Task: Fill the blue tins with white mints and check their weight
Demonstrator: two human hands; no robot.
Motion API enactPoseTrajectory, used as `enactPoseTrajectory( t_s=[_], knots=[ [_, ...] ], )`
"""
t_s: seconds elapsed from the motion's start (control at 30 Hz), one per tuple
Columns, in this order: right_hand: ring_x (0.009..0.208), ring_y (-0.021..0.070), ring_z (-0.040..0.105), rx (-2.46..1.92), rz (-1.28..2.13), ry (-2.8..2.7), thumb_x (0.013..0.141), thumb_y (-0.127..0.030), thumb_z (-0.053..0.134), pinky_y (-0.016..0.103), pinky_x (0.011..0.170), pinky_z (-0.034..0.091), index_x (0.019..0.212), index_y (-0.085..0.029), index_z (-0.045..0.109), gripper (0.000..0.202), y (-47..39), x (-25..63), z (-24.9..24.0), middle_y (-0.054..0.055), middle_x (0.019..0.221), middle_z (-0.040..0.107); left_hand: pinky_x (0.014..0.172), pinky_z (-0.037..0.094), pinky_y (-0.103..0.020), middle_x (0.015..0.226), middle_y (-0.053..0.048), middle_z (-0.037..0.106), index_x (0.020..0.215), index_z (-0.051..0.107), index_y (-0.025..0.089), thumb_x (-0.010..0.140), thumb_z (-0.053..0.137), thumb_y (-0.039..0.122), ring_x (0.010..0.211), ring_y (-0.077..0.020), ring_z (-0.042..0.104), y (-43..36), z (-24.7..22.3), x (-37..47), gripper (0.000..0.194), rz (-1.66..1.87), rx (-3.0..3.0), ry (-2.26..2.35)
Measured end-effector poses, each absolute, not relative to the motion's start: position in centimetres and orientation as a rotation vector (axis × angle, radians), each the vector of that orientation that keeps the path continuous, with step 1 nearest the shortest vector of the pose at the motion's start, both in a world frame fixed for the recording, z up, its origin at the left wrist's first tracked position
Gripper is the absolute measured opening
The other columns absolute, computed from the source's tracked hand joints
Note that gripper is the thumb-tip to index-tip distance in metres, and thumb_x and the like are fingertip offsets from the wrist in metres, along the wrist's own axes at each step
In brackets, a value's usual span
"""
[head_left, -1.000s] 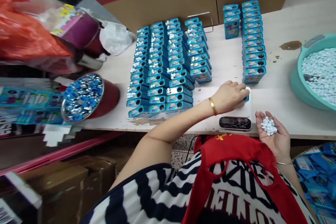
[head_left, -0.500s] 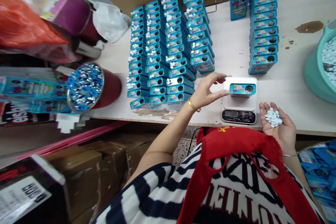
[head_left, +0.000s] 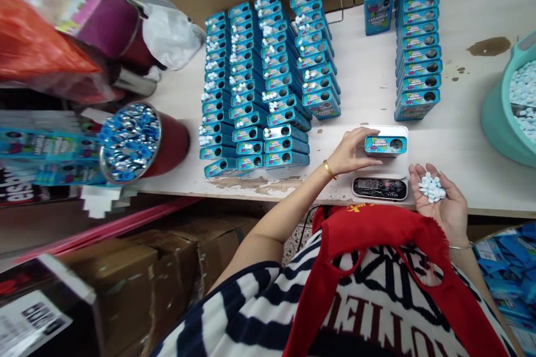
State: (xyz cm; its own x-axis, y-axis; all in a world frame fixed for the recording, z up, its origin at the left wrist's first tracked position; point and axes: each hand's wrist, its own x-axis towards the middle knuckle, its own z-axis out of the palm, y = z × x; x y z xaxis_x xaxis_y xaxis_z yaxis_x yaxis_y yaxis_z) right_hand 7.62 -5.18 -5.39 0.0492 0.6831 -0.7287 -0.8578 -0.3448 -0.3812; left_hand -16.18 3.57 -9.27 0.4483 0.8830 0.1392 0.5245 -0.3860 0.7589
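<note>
A blue candy box (head_left: 386,145) printed "CARAMELO MACIZO" stands on a white digital scale (head_left: 400,172), a round dark opening in its top. My left hand (head_left: 352,152) straddles the box's left end, thumb on the near side and fingers on the far side. Palm up beside the scale, my right hand (head_left: 452,212) is cupped around a heap of small pale candies (head_left: 432,187). Lit digits show on the scale's black panel (head_left: 379,188), too small to read surely.
Rows of blue boxes (head_left: 251,86), many topped with pale candies, stand left of the scale. More boxes (head_left: 419,69) line up behind it. A turquoise tub (head_left: 500,106) of candies is at right. At left stands a red bucket (head_left: 171,139) of blue-and-silver wrapped pieces.
My left hand has moved right, from beside the box to around its left end. The right hand still cups the candies. The whole view has shifted slightly.
</note>
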Motion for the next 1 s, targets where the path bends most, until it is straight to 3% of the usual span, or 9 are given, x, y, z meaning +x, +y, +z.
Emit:
enactPoseTrajectory(
  t_s=[0.13,0.2,0.3,0.43,0.63,0.8,1.0],
  knots=[
    [0.108,0.0220,0.070,-1.035,1.622,0.214,0.089,-0.021,0.053,0.037,0.091,0.061,0.106,-0.014,0.064,0.022,-4.2,7.2,-5.0,0.012,0.105,0.073,0.095,0.043,-0.037,0.112,-0.008,0.068,0.118,0.061,0.020,0.083,0.066,0.038,0.106,-0.0210,0.062,3.7,-8.7,-14.4,0.040,0.740,2.124,1.128],
    [0.098,0.0178,0.072,-0.969,1.570,0.199,0.091,-0.020,0.051,0.035,0.089,0.062,0.100,-0.014,0.066,0.018,-2.9,7.6,-4.2,0.008,0.096,0.075,0.091,0.041,-0.036,0.108,-0.007,0.068,0.119,0.062,0.021,0.085,0.063,0.037,0.101,-0.0202,0.061,4.6,-6.7,-12.7,0.038,0.787,2.278,1.097],
    [0.088,0.0126,0.072,-0.836,1.393,0.140,0.093,-0.021,0.050,0.029,0.083,0.062,0.096,-0.016,0.067,0.018,0.6,9.3,-2.4,0.003,0.090,0.075,0.092,0.035,-0.040,0.115,-0.007,0.066,0.126,0.060,0.029,0.090,0.058,0.036,0.103,-0.0221,0.058,7.3,-2.6,-8.8,0.037,0.893,2.590,1.063],
    [0.089,0.0120,0.071,-0.721,1.150,0.113,0.095,-0.029,0.048,0.025,0.082,0.060,0.099,-0.015,0.068,0.025,6.3,13.2,-0.1,0.003,0.093,0.075,0.098,0.031,-0.043,0.125,-0.002,0.064,0.127,0.058,0.043,0.098,0.048,0.027,0.112,-0.0229,0.056,12.5,0.8,-1.5,0.035,0.937,2.860,0.831],
    [0.073,0.0110,0.069,-0.675,0.996,0.295,0.089,-0.025,0.049,0.026,0.080,0.060,0.089,-0.017,0.066,0.019,11.9,18.7,-0.7,-0.001,0.078,0.073,0.094,0.034,-0.040,0.119,-0.002,0.067,0.122,0.062,0.044,0.097,0.046,0.019,0.111,-0.0200,0.059,18.5,-0.9,6.2,0.038,0.858,2.999,0.555],
    [0.071,0.0107,0.070,-0.619,0.994,0.288,0.083,-0.019,0.056,0.024,0.075,0.060,0.085,-0.018,0.063,0.008,13.5,20.4,-2.4,-0.002,0.074,0.072,0.095,0.032,-0.042,0.116,-0.005,0.068,0.122,0.063,0.041,0.097,0.046,0.021,0.109,-0.0208,0.059,20.1,-2.9,7.4,0.036,0.979,3.001,0.703],
    [0.074,0.0124,0.070,-0.596,0.991,0.299,0.082,-0.020,0.056,0.029,0.079,0.061,0.089,-0.019,0.063,0.010,14.8,20.2,-3.4,-0.002,0.077,0.071,0.090,0.033,-0.043,0.113,-0.006,0.068,0.124,0.063,0.040,0.095,0.051,0.026,0.101,-0.0224,0.058,20.4,-3.1,7.2,0.034,1.073,2.980,0.885]
  ],
)
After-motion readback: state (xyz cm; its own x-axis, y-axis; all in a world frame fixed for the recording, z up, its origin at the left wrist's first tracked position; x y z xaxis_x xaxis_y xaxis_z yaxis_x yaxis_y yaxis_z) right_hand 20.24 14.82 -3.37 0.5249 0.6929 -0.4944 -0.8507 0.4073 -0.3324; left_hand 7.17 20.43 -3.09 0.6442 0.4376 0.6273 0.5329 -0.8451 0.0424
